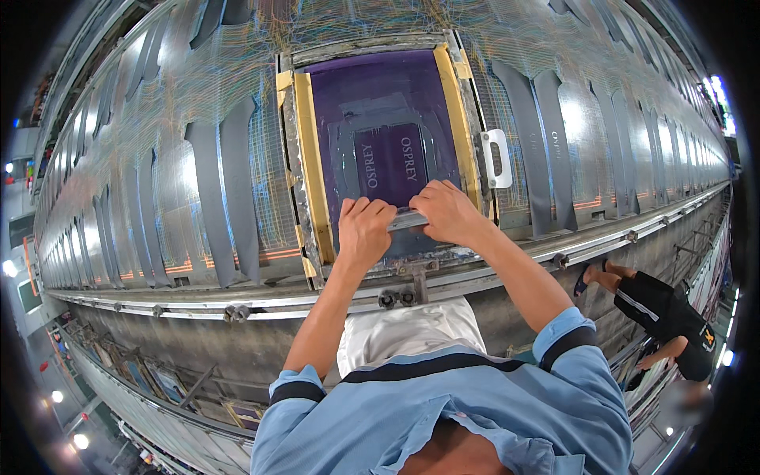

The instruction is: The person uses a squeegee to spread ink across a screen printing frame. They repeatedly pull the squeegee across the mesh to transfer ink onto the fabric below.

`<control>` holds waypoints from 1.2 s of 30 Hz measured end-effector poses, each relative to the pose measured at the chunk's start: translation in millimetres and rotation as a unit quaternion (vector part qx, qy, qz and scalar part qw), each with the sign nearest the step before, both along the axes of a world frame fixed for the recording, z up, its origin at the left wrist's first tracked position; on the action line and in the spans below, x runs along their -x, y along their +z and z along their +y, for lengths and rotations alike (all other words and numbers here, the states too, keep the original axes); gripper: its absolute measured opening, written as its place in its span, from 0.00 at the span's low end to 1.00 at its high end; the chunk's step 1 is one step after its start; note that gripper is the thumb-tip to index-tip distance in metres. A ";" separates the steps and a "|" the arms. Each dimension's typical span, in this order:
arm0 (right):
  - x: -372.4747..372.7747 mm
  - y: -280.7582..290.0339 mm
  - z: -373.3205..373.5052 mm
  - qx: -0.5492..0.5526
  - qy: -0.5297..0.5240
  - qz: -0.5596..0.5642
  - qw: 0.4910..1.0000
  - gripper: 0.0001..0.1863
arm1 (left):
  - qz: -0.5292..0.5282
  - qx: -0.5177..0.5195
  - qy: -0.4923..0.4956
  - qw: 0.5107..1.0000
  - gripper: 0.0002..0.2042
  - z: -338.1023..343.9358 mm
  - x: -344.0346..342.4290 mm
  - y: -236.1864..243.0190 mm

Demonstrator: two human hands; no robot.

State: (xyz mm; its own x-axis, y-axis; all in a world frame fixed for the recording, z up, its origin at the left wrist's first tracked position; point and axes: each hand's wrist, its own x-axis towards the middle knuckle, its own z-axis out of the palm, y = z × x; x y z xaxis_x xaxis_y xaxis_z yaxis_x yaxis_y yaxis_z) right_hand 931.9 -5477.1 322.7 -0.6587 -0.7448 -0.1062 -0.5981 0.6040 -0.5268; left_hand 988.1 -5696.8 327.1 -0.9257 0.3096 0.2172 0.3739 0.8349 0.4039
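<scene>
A screen-printing frame (360,51) lies on the long table in front of me, its sides covered with yellow tape (309,174). Inside it, the purple mesh (388,83) has light lettering and a smeared, wet-looking patch around it. Both hands grip a squeegee (406,220) at the near end of the mesh. My left hand (364,231) is closed over its left part, fingers curled. On its right part my right hand (450,212) is closed too. The squeegee's lower edge is mostly hidden.
Dark grey cut fabric pieces (226,194) lie in rows on the colour-streaked table, left and right of the frame. A white handle (497,158) juts from the frame's right side. A metal rail (317,303) runs along the near edge. Another person (653,305) in black stands at right.
</scene>
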 end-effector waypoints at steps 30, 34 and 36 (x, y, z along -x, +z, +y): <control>84.7 4.8 88.3 0.219 -0.542 0.043 0.810 0.18 | 0.087 -0.004 0.028 0.996 0.26 1.2 -34.0 -1.0; 80.6 12.1 50.1 0.236 -0.520 -0.003 0.821 0.18 | 0.084 -0.019 0.053 0.995 0.23 -18.4 -86.4 5.0; 73.1 9.3 -3.1 0.235 -0.520 -0.008 0.821 0.18 | 0.067 -0.013 0.059 0.996 0.21 -67.0 -75.5 25.2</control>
State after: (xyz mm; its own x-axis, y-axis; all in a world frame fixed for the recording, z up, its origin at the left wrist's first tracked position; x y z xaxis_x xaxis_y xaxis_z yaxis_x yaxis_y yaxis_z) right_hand 858.8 -5480.2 332.0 -0.9660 0.2580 0.0167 0.1219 0.5116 -0.8505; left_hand 1063.7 -5763.9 352.3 -0.9172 0.1928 0.3487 0.3262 0.8658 0.3794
